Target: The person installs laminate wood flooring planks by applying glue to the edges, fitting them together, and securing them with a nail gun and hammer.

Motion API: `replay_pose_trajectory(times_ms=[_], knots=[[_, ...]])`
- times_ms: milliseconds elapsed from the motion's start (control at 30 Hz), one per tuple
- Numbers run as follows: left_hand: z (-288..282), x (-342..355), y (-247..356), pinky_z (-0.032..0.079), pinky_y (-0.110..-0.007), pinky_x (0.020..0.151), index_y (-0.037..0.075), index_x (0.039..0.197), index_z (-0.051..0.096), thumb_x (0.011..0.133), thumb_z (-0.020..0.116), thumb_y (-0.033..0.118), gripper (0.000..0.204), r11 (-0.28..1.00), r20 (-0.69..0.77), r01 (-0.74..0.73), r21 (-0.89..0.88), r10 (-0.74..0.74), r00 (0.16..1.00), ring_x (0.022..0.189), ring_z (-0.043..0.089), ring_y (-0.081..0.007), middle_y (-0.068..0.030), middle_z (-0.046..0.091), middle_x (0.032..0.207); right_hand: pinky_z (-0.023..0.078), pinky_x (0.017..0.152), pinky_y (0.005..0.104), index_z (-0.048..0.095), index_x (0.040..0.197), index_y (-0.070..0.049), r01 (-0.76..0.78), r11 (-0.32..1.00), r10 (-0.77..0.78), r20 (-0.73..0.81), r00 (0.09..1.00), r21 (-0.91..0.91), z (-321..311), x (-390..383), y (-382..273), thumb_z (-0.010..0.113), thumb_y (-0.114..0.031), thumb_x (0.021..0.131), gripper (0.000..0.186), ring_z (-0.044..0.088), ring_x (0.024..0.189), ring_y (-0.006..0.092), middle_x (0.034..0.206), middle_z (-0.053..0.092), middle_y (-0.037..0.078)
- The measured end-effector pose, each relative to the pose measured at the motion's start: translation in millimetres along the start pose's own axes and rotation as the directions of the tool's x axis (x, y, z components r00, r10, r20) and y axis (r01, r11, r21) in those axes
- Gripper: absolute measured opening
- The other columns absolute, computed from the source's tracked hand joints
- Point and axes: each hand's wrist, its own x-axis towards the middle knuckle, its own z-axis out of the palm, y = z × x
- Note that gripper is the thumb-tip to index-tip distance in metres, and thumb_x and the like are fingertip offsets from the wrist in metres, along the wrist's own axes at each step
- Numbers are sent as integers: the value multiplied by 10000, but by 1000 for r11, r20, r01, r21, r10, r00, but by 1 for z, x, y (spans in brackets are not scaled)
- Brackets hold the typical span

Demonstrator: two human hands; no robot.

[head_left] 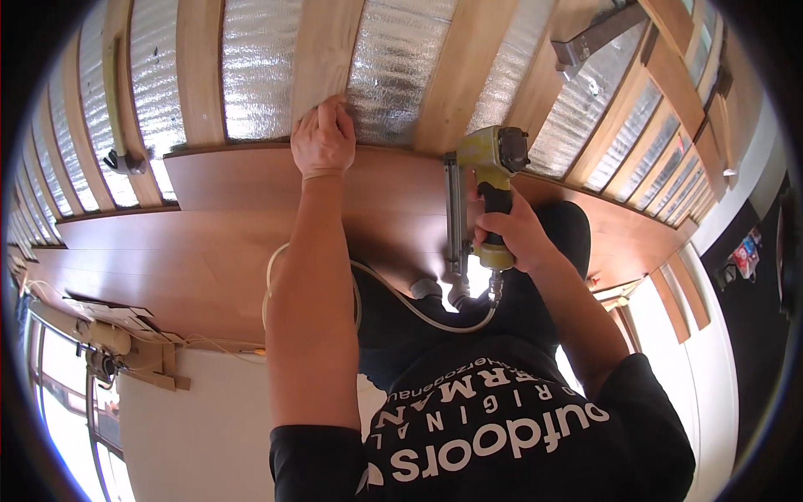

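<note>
My right hand point(514, 230) is wrapped round the black grip of a yellow-green air nail gun point(485, 151). The gun's nose and long magazine stand at the edge of the reddish-brown floorboards point(251, 180). A pale air hose point(401, 303) runs from a metal coupling below the grip, past my legs and behind my left forearm. Over the boards' far edge, my left hand point(324, 138) rests with curled fingers against a wooden batten point(318, 58). Whatever those fingers may hold is hidden.
Battens run away across silver foil point(401, 63). A hammer point(125, 161) lies at the left, and a dark metal bar point(598, 40) at the upper right. Loose wood strips point(676, 88) cross the battens. An air compressor point(109, 339) stands by the windows, among wood offcuts point(155, 372).
</note>
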Motion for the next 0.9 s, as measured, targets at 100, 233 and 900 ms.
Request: replay_pose_trajectory(times_ms=[100, 233, 900], knots=[[-1, 2, 3, 542, -414, 789, 157, 1080, 680, 948, 620, 131, 148, 1000, 25, 1, 25, -1, 1000, 833, 702, -271, -47, 741, 873, 542, 656, 330, 486, 1381, -19, 116, 993, -116, -123, 986, -6, -14, -19, 15, 640, 50, 839, 568, 659, 678, 184, 870, 641, 85], [-1, 1, 7, 545, -435, 768, 136, 1075, 682, 958, 611, 124, 137, 998, 27, 4, 59, -5, 1000, 824, 704, -312, -88, 738, 879, 575, 668, 339, 486, 1434, -19, 196, 977, -170, -240, 956, 87, -66, -36, 22, 590, 91, 820, 632, 666, 692, 186, 1208, 628, 115], [4, -2, 2, 559, -456, 760, 116, 1117, 677, 1000, 565, 161, 168, 994, 50, 4, 106, -9, 999, 849, 702, -362, -124, 736, 891, 540, 635, 330, 515, 1426, -23, 35, 997, -29, -95, 995, 63, -114, -27, 18, 585, 82, 843, 597, 647, 684, 163, 1268, 608, 96]])
